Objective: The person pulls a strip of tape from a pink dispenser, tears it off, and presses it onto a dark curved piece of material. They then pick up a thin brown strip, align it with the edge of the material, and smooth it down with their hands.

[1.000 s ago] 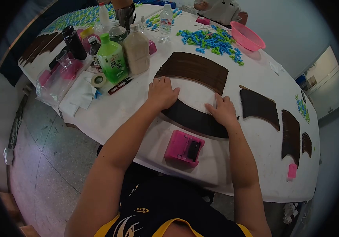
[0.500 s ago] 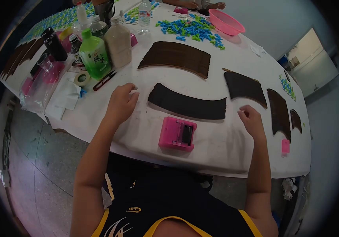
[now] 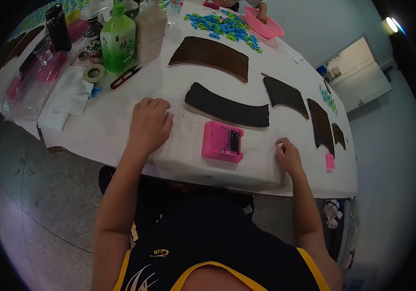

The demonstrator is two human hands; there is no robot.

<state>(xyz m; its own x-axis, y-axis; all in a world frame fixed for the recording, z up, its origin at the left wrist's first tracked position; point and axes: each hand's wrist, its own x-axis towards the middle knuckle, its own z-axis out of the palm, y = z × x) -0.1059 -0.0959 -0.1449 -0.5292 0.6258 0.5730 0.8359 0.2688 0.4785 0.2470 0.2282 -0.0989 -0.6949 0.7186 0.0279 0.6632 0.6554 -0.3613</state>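
Note:
My left hand rests on the white-covered table, fingers loosely bent and thumb apart, holding nothing. Between my hands stands a pink block-like device with a black roller-like part on its right side. Just behind it lies a curved black strip, apart from both hands. My right hand is closed in a pinch near the front edge, right of the pink device; a small whitish bit shows at its fingertips, too small to name. Further back are a curved brown sheet and a dark sheet.
Bottles, including a green one, a tape roll and red-handled thread snips stand or lie at left. Blue and green clips are piled at the back, beside a pink basin with another person's hand in it. More brown pieces lie right.
My right hand has come nearer the table's front edge, off the dark sheet's side. My left hand stays on the table. The other person's hand now reaches into the basin. The view has shifted.

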